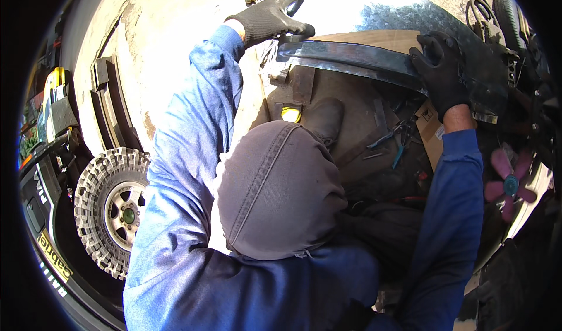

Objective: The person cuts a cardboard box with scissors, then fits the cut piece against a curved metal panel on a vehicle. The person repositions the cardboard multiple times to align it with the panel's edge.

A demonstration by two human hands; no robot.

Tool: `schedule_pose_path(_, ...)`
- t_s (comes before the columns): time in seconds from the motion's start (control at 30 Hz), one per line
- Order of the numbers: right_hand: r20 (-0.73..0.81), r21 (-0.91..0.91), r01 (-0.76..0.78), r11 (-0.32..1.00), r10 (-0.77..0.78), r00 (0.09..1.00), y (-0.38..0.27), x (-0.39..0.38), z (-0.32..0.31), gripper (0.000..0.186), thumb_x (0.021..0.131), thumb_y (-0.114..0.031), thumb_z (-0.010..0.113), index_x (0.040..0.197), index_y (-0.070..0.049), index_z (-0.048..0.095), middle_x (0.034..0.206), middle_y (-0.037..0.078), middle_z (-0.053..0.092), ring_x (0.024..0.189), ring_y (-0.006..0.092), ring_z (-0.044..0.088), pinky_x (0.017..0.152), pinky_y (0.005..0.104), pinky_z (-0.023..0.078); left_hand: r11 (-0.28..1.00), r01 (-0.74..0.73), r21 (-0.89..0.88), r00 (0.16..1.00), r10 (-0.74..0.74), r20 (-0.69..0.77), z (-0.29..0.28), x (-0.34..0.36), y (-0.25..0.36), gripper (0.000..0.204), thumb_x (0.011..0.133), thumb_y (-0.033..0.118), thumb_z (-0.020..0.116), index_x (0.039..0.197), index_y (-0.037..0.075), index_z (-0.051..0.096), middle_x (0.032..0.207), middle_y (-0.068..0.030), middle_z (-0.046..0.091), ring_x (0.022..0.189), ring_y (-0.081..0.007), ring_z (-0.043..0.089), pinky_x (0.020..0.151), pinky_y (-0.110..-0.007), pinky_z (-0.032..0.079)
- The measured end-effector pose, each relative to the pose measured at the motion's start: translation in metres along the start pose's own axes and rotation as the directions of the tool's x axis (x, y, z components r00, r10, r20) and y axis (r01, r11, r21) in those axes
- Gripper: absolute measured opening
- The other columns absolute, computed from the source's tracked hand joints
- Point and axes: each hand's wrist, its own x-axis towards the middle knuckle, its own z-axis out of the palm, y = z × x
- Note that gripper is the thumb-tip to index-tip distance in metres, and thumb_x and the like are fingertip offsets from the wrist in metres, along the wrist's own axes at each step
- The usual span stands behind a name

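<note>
A long, dark, glossy curved strip (351,58), like a vehicle body part, lies crosswise in front of me. Behind its upper edge shows a flat brown piece (369,39), and a larger dark sheet (410,17) extends to the right. My left hand (272,20), in a black glove, is at the strip's left end, fingers spread and the lower digit against the end. At the right end my right hand (442,67), also gloved in black, grips the strip, thumb pointing left and fingers curled at the edge. A rounded grey seamed cloth form (281,190) hides the area below.
Beneath the strip are a boot (326,120), a yellow-and-black item (291,113), pliers with teal handles (399,149) and cardboard (430,133). A pink fan (510,184) stands at right. On the left are a knobbly-tyred wheel (91,208) and long dark bars (111,105).
</note>
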Motion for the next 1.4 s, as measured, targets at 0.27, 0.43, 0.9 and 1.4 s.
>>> schedule_pose_path(0.27, -0.004, -0.027, 0.021, 0.999, -0.021, 1.0, 0.001, 0.003, 0.002, 0.035, 0.089, -0.038, 0.085, 0.116, -0.016, 0.079, 0.122, 0.01, 0.073, 0.126, 0.0327, 0.065, 0.113, 0.049, 0.049, 0.999, -0.035, 0.007, 0.999, 0.035, 0.001, -0.001, -0.002, 0.007, 0.13, 0.076, 0.08, 0.084, 0.173, 0.01, 0.034, 0.172, -0.0255, 0.043, 0.158, -0.0399, 0.046, 0.132, -0.043, 0.038)
schedule_pose_path(0.43, -0.012, -0.032, 0.003, 0.999, -0.003, 1.0, -0.004, 0.002, 0.0, 0.036, 0.088, -0.039, 0.085, 0.116, -0.017, 0.079, 0.122, 0.01, 0.073, 0.125, 0.0329, 0.066, 0.114, 0.0489, 0.048, 0.997, 0.006, 0.077, 1.0, -0.004, -0.021, -0.001, -0.007, 0.018, 0.132, 0.075, 0.077, 0.087, 0.173, 0.007, 0.033, 0.173, -0.025, 0.042, 0.159, -0.0405, 0.043, 0.133, -0.044, 0.036)
schedule_pose_path(0.9, -0.017, -0.154, -0.025, 0.988, 0.023, 1.0, -0.02, 0.0, 0.002, 0.041, 0.09, -0.044, 0.078, 0.122, -0.017, 0.079, 0.125, 0.01, 0.073, 0.126, 0.0333, 0.064, 0.114, 0.0509, 0.046, 0.995, 0.058, 0.076, 0.998, -0.06, 0.017, -0.011, -0.006, 0.029, 0.133, 0.075, 0.076, 0.089, 0.177, 0.019, 0.026, 0.169, -0.0294, 0.046, 0.153, -0.0437, 0.051, 0.13, -0.052, 0.04)
schedule_pose_path(1.4, 0.205, -0.219, -0.144, 0.965, 0.189, 0.96, -0.037, -0.005, -0.004, 0.054, 0.101, -0.036, 0.069, 0.153, -0.023, 0.066, 0.166, 0.018, 0.051, 0.154, 0.0394, 0.046, 0.131, 0.0499, 0.033, 0.944, 0.262, 0.198, 0.953, -0.286, 0.101, -0.039, 0.0, 0.08, 0.13, 0.073, 0.046, 0.1, 0.177, 0.016, 0.028, 0.142, -0.0212, 0.07, 0.096, -0.0214, 0.072, 0.071, -0.034, 0.059)
